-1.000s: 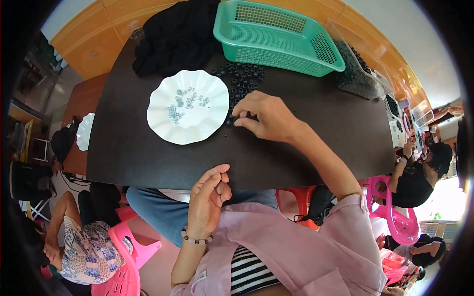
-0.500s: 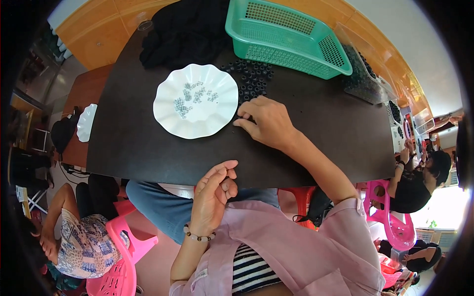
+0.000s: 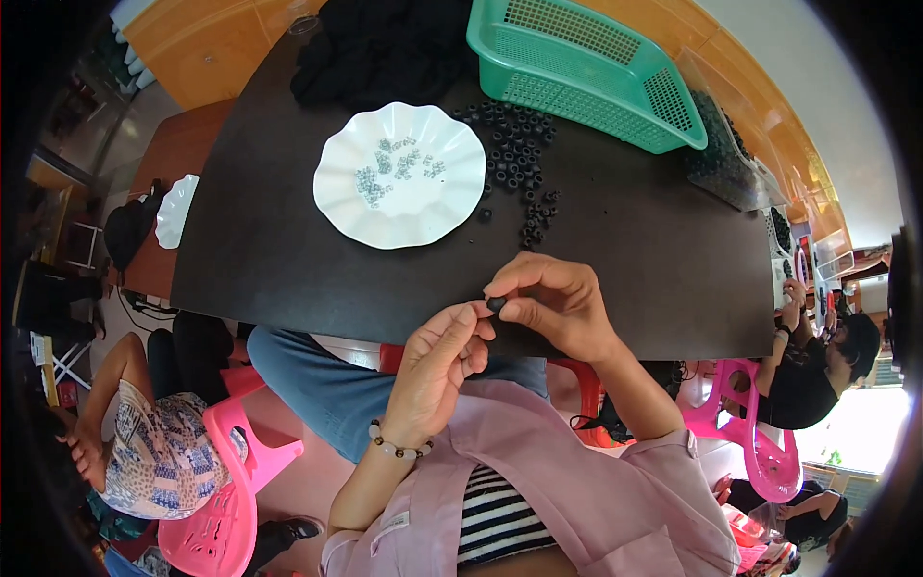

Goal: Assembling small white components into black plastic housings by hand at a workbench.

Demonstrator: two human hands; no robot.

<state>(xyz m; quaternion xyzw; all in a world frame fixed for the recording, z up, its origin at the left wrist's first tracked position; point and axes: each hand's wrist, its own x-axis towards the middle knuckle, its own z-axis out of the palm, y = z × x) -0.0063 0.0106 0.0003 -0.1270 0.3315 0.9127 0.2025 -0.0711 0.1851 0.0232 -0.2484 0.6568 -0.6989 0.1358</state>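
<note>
- Hands at the near edge of a dark table (image 3: 288, 240), meeting just above the person's lap.
- Right hand (image 3: 553, 303): thumb and forefinger pressed together on a small black ring-shaped bead (image 3: 496, 304), the other fingers curled in above it.
- Left hand (image 3: 437, 361): palm turned up, fingertips (image 3: 468, 314) reaching to the bead and touching or nearly touching it; the picture does not show whether this hand also pinches it. A beaded bracelet (image 3: 399, 445) circles the wrist.
- Loose black beads (image 3: 514, 159): a scattered pile on the table beyond the hands, trailing toward the near side in a thin line.
- White scalloped plate (image 3: 336, 207): on the table just left of the pile, holding a small cluster of grey pieces (image 3: 394, 168) near its middle.
- Green plastic basket (image 3: 586, 72): at the far side of the table, right of centre, touching the far end of the bead pile.
- Black cloth (image 3: 375, 48): heaped at the far edge, left of the basket.
- Clear container (image 3: 726, 159) with dark contents: at the far right of the table.
- Second white plate (image 3: 175, 210): on a brown surface beyond the table's left end.
- Surroundings: pink plastic chairs (image 3: 207, 519) and other seated people at both lower sides.
</note>
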